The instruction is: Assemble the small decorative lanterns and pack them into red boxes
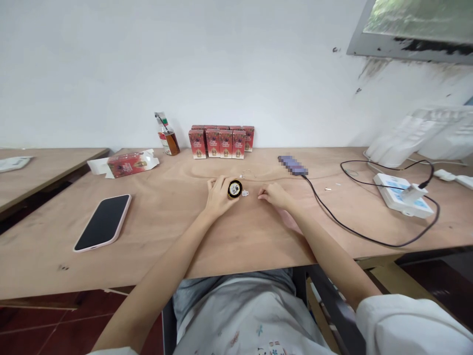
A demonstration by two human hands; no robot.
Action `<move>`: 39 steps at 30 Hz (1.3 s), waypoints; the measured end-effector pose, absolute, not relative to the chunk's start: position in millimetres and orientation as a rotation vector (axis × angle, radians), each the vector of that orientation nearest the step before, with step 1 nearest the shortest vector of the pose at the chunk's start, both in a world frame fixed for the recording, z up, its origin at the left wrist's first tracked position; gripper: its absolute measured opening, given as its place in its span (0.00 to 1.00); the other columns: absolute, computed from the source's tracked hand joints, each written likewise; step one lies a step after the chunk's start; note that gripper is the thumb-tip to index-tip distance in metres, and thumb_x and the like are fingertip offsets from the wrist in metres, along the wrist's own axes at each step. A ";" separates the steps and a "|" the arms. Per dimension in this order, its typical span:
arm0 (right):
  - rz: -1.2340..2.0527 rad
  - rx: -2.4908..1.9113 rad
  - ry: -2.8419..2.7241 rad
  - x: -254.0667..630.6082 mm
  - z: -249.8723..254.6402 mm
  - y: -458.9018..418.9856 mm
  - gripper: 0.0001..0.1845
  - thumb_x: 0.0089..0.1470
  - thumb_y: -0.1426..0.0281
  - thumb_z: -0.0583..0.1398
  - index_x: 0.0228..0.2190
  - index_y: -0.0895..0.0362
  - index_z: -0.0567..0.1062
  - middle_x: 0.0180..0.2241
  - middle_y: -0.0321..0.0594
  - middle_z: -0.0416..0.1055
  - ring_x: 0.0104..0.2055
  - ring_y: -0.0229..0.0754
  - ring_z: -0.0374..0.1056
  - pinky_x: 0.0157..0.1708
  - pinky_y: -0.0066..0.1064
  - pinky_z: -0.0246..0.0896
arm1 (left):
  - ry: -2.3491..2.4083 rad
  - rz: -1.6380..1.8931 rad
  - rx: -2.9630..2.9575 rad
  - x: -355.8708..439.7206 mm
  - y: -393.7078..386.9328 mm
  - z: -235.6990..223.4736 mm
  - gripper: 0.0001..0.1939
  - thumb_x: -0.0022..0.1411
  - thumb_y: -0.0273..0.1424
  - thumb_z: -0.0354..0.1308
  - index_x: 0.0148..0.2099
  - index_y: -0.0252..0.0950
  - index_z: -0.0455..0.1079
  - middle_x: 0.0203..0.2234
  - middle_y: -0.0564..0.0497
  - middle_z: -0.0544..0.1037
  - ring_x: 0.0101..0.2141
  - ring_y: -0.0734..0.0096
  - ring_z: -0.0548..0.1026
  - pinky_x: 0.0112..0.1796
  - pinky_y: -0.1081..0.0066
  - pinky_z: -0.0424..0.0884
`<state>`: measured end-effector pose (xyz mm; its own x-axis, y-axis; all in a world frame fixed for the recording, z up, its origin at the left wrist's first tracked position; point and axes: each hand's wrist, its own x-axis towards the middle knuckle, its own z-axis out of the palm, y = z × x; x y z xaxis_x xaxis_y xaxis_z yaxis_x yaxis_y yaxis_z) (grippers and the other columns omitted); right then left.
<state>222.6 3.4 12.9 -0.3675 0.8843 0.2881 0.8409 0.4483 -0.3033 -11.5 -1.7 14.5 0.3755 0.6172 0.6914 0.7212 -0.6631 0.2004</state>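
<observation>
Near the middle of the wooden table, my left hand [219, 197] grips a small round black object with a gold rim [235, 189]; its top faces up and shows a pale inside with small parts. Just right of it lies a tiny white piece [245, 193] on the wood. My right hand [274, 195] rests on the table a little farther right, apart from the round object. Its fingers are curled together, and whether anything small is between them is hidden. A few tiny bits [242, 175] lie just beyond the round object.
Red boxes [219, 143] stand by the wall, beside a bottle of amber liquid [169, 140]. An opened red box [127, 164] and a phone [103, 223] lie left. Right are a blurred-out device [293, 165], its black cable [332, 217] and a power strip [402, 195].
</observation>
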 end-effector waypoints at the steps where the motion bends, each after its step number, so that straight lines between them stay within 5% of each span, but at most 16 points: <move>1: 0.106 -1.416 -2.294 221.9 14.0 2.3 0.05 0.49 0.75 0.64 0.24 0.56 0.77 0.28 0.38 0.76 0.34 0.42 0.72 0.35 0.30 0.62 | -1.221 -1.156 -2.492 -11.7 -1.6 14.4 0.23 0.53 0.33 0.60 0.51 0.37 0.63 0.43 0.44 0.73 0.46 0.57 0.70 0.46 0.62 0.55; 9: -0.123 -0.869 -1.900 196.5 15.4 -21.7 0.10 0.60 0.67 0.55 0.32 0.53 0.76 0.33 0.40 0.74 0.39 0.41 0.69 0.42 0.34 0.63 | -1.164 -1.062 -2.558 -9.6 -6.3 17.2 0.24 0.54 0.33 0.59 0.54 0.38 0.62 0.45 0.44 0.73 0.47 0.57 0.70 0.48 0.62 0.54; 21: -0.235 -0.737 -1.998 176.3 10.7 -32.9 0.08 0.58 0.68 0.57 0.31 0.52 0.77 0.37 0.42 0.73 0.41 0.42 0.68 0.43 0.37 0.62 | -1.012 -1.065 -2.616 -0.3 -14.3 18.4 0.21 0.57 0.35 0.57 0.53 0.38 0.62 0.46 0.44 0.74 0.46 0.60 0.71 0.48 0.61 0.53; 26: -0.240 -0.824 -1.988 184.7 15.0 -29.9 0.10 0.59 0.68 0.56 0.36 0.52 0.77 0.43 0.44 0.72 0.44 0.43 0.67 0.47 0.38 0.60 | -1.072 -1.079 -2.595 -4.8 -11.3 19.0 0.22 0.56 0.34 0.58 0.53 0.38 0.62 0.47 0.44 0.74 0.48 0.59 0.70 0.48 0.62 0.54; 30: -0.237 -1.116 -1.982 205.5 27.6 -20.2 0.13 0.60 0.68 0.54 0.35 0.56 0.78 0.37 0.45 0.74 0.42 0.44 0.68 0.47 0.38 0.60 | -1.127 -1.102 -2.550 -9.7 -7.0 20.4 0.25 0.54 0.34 0.60 0.53 0.37 0.62 0.44 0.44 0.74 0.46 0.59 0.70 0.47 0.62 0.54; 39: 0.334 -1.727 -2.428 228.4 37.3 -4.8 0.08 0.48 0.72 0.62 0.32 0.52 0.81 0.31 0.36 0.79 0.33 0.41 0.73 0.31 0.27 0.60 | -1.208 -1.096 -2.515 -14.2 -3.7 20.7 0.23 0.55 0.34 0.59 0.53 0.38 0.61 0.45 0.45 0.73 0.47 0.59 0.70 0.48 0.62 0.54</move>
